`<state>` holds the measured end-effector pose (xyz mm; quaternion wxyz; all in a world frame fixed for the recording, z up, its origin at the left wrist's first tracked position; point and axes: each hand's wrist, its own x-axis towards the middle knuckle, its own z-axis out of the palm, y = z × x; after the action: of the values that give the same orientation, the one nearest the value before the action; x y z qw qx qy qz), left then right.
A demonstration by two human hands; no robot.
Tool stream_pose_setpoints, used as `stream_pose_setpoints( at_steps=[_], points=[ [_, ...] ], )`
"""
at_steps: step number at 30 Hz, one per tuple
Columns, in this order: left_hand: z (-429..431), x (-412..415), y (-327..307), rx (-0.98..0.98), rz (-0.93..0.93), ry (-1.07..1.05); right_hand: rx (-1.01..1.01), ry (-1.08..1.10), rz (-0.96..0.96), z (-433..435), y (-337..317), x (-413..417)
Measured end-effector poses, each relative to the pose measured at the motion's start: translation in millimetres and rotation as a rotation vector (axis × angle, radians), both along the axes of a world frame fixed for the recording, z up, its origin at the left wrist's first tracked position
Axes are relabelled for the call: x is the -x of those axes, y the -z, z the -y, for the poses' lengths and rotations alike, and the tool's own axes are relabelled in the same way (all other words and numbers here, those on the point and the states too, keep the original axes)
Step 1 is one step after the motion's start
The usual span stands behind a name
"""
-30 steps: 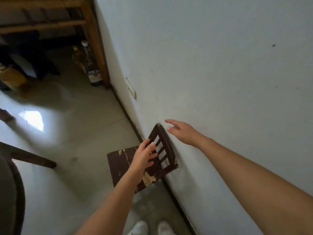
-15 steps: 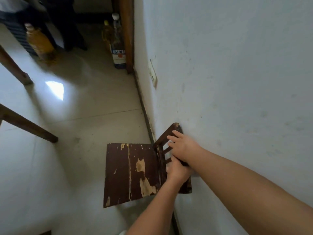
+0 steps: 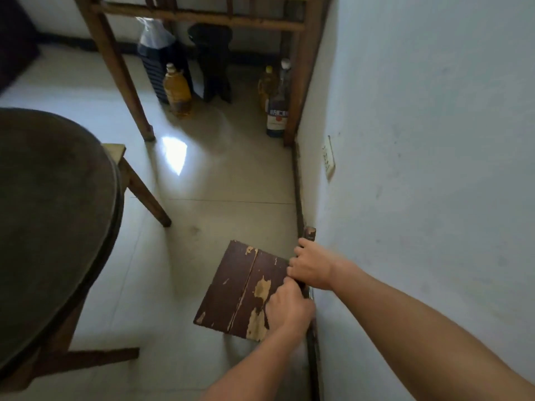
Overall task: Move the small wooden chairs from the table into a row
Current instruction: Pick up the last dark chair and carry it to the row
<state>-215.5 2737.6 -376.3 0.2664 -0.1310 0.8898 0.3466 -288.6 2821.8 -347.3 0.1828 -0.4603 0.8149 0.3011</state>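
Note:
A small dark brown wooden chair (image 3: 240,287) with chipped paint stands on the floor, its backrest against the white wall on the right. My right hand (image 3: 311,266) is closed over the top rail of the backrest near its far end. Just below it, my left hand (image 3: 288,309) grips the same rail at the near end, covering the seat's rear corner. Most of the backrest is hidden by my hands; only its far post shows. The chair's legs are out of sight under the seat.
A dark round table (image 3: 52,227) with wooden legs fills the left. A wooden frame (image 3: 301,68) stands at the back by the wall, with oil bottles (image 3: 176,91) and a dark bottle (image 3: 278,111) beneath. A wall socket (image 3: 328,160) sits low on the wall.
Both hands went from reaching to gripping the backrest rail. The chair now stands squarer with its back flush to the wall, and my view has swung so the round table shows.

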Motion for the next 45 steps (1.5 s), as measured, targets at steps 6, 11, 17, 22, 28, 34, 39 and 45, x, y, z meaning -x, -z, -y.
stream_pose_setpoints(
  at_steps=[6,11,17,22,28,34,39,45],
  points=[
    [92,1,-88,0.023,-0.053,0.184,0.031,0.058,0.137,73,-93,1],
    [158,-26,-162,0.003,-0.026,0.202,0.039,0.141,0.237,132,-157,-23],
    [244,-96,-234,-0.011,0.059,0.212,0.078,0.119,0.43,212,-215,-83],
    [326,-155,-270,0.077,0.127,0.225,0.081,0.115,0.57,296,-239,-142],
    [427,-232,-277,0.198,0.239,0.235,0.102,0.07,0.684,403,-235,-225],
    [533,-299,-288,0.289,0.283,0.246,0.117,0.078,0.768,517,-231,-285],
    [635,-361,-312,0.333,0.181,0.07,0.281,0.078,0.804,622,-238,-338],
    [749,-425,-321,0.553,-0.005,-0.143,0.473,0.151,0.84,745,-252,-398]
  ],
)
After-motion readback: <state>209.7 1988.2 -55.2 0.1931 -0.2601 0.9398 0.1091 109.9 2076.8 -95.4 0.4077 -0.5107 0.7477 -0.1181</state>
